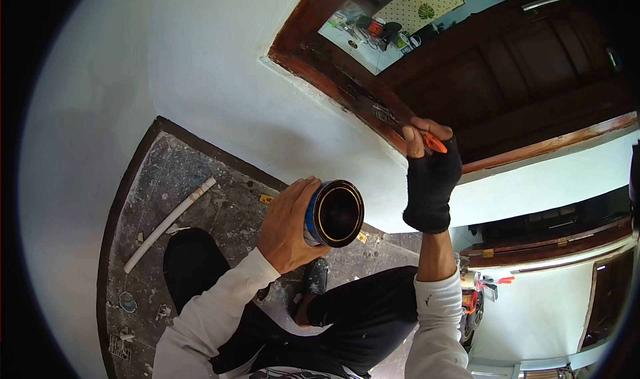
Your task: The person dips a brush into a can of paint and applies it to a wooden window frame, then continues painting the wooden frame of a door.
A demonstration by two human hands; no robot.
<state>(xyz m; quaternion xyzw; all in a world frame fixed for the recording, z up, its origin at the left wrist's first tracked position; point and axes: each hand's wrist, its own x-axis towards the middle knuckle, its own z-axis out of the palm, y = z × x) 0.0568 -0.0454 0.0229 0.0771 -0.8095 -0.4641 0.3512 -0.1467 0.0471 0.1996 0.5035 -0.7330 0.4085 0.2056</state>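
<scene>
My bare left hand (288,222) is wrapped round the side of a blue paint can (311,212), whose round open top faces up toward me. Its inside looks dark, and a gold ring shows within the black rim. In a black fingerless glove, my right hand (432,169) pinches a paintbrush (436,143) by its orange handle. The brush's head points up and left against the dark brown wooden frame (347,89); its bristles are hard to make out against the wood.
White walls (213,59) meet at a corner on the left. A white pipe-like tube (170,226) lies on the paint-spattered floor (220,212). Behind the window glass stand several small objects. My knees and a dark shoe (316,276) are below the can. Red-handled tools (497,282) sit at the right.
</scene>
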